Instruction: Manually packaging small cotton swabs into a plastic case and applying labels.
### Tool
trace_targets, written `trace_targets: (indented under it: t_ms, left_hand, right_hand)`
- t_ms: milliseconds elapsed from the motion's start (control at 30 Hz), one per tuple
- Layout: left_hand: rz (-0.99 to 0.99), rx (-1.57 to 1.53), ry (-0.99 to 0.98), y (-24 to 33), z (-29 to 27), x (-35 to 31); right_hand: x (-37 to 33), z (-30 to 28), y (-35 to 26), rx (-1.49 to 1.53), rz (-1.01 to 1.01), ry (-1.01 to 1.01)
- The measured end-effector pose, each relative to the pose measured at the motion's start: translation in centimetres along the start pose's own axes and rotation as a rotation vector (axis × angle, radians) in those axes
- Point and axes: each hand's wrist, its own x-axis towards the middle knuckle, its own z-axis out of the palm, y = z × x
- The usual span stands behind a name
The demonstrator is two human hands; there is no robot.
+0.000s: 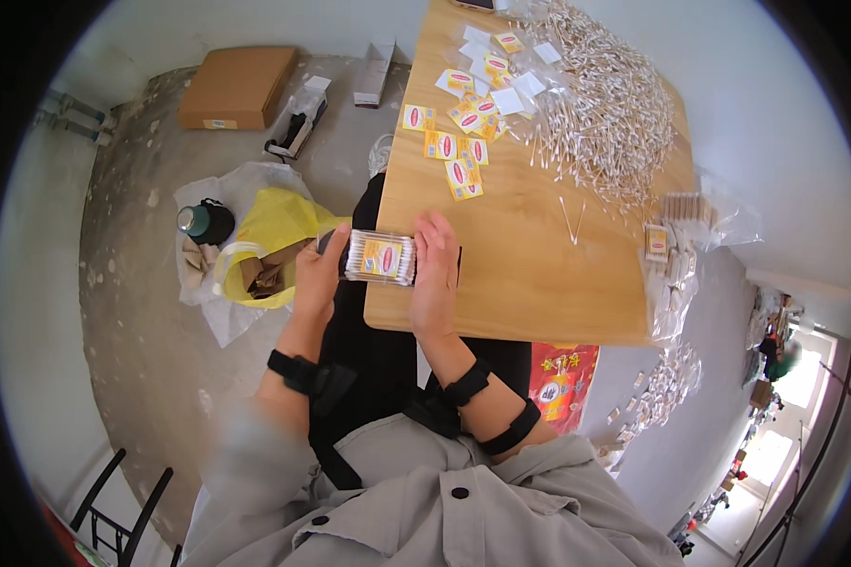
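Between my two hands is a clear-wrapped pack of cotton swabs (357, 253) with a yellow and white label card facing up, held over the table's near left edge. My left hand (318, 274) grips its left end, thumb on top. My right hand (434, 269) closes on the right end, fingers bent at its far corner. A dark flat edge shows beside each hand; what it belongs to is hidden. Ahead on the wooden table (520, 274) lie several loose label cards (464, 178) and a large heap of loose cotton swabs (605, 113).
Filled swab packs (669, 269) lie along the table's right edge, with more packs (657, 397) on the floor below. Left on the floor are a yellow plastic bag (284, 222), a bottle (195, 221) and a cardboard box (238, 87). A red bag (563, 383) sits under the table.
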Motion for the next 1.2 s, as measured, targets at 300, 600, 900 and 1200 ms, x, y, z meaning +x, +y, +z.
trace_targets:
  t_ms: [300, 600, 900, 1200]
  left_hand:
    - [-0.052, -0.053, -0.092, -0.9, -0.9, 0.8]
    - [0.016, -0.246, -0.034, -1.0, 0.5, -0.1]
    - [0.034, -0.157, 0.01, -0.1, 1.3, -0.3]
    - [-0.043, -0.238, 0.045, -0.3, 0.3, 0.2]
  right_hand:
    - [-0.3, 1.7, -0.7, -0.029, 0.114, 0.147]
    - [-0.4, 2.2, 1.1, -0.135, -0.033, 0.097]
    - [-0.6, 2.9, 0.7, -0.439, -0.05, 0.125]
    - [-0.2, 2.1, 0.5, -0.331, -0.057, 0.079]
